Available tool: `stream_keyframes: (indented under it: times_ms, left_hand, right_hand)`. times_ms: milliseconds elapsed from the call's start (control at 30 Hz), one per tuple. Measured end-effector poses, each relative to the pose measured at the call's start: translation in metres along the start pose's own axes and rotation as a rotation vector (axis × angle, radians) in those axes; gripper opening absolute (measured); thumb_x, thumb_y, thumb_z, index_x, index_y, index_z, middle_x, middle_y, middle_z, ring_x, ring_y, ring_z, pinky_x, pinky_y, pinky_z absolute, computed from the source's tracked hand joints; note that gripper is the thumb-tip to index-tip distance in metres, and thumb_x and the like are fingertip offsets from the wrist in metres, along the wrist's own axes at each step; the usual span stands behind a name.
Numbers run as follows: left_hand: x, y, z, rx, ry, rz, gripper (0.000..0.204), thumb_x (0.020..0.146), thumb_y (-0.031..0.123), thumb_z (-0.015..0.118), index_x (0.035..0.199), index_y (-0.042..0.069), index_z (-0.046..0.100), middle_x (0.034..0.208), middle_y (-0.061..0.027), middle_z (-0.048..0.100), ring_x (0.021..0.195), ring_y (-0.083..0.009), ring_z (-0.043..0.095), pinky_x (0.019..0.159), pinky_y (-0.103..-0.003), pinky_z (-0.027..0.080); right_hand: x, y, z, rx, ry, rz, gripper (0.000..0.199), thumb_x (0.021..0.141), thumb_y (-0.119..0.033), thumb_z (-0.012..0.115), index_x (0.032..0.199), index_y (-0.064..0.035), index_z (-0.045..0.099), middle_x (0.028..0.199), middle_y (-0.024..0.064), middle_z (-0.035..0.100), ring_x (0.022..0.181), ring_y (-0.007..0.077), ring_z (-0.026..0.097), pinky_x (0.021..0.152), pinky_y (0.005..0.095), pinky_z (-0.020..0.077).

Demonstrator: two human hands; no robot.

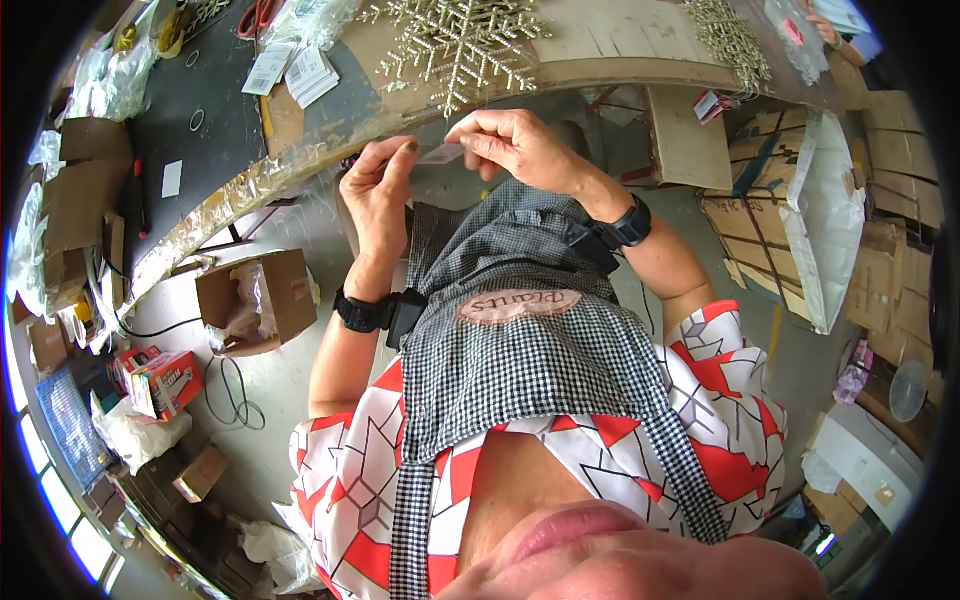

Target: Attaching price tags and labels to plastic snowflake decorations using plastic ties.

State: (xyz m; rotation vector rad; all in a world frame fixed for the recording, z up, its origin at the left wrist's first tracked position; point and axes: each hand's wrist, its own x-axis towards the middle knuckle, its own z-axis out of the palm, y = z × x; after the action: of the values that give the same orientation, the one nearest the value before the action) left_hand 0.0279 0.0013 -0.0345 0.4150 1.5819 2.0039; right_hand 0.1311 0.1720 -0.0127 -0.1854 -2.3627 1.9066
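My left hand (378,195) is closed in a pinch, its thumb and fingers on one end of a small, thin, translucent piece (440,154). Across from it my right hand (518,150) pinches the other end of that piece. Whether it is a plastic tag or a little bag I cannot make out. Both hands hover just off the near edge of the worktable, above my checked apron. Right beyond them, a gold glittery snowflake ornament (462,45) lies on the table with one point at the edge, close to my fingertips.
White printed tags (311,76) and red-handled scissors (258,17) lie on the worktable (225,110). Another gold ornament (730,45) rests at the right, near another person's hand (825,30). An open carton (258,303) stands on the floor at left; strapped cardboard (755,215) stands at right.
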Motion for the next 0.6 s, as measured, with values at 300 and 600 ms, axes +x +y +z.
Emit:
stream_keyframes:
  times_ms: [300, 600]
  left_hand:
    - [-0.002, 0.027, 0.017, -0.282, -0.358, -0.064, 0.009, 0.094, 0.014, 0.049, 0.096, 0.008, 0.054, 0.080, -0.0050, 0.065, 0.040, -0.0004, 0.032, 0.036, -0.017, 0.023]
    - [0.011, 0.029, 0.014, -0.153, -0.431, -0.086, 0.009, 0.092, 0.013, 0.056, 0.092, 0.005, 0.059, 0.074, -0.0021, 0.061, 0.054, -0.0036, 0.048, 0.047, -0.016, 0.035]
  right_hand:
    - [-0.019, -0.009, -0.007, 0.316, 0.023, 0.035, 0.020, 0.094, -0.011, 0.048, 0.112, -0.0037, 0.052, 0.067, 0.0027, 0.059, 0.049, 0.0039, 0.048, 0.045, 0.0198, 0.0396]
    - [-0.016, -0.013, -0.007, 0.741, -0.077, 0.033, 0.017, 0.089, -0.014, 0.060, 0.099, 0.0006, 0.057, 0.077, 0.0075, 0.062, 0.061, 0.0124, 0.058, 0.055, 0.0229, 0.0480]
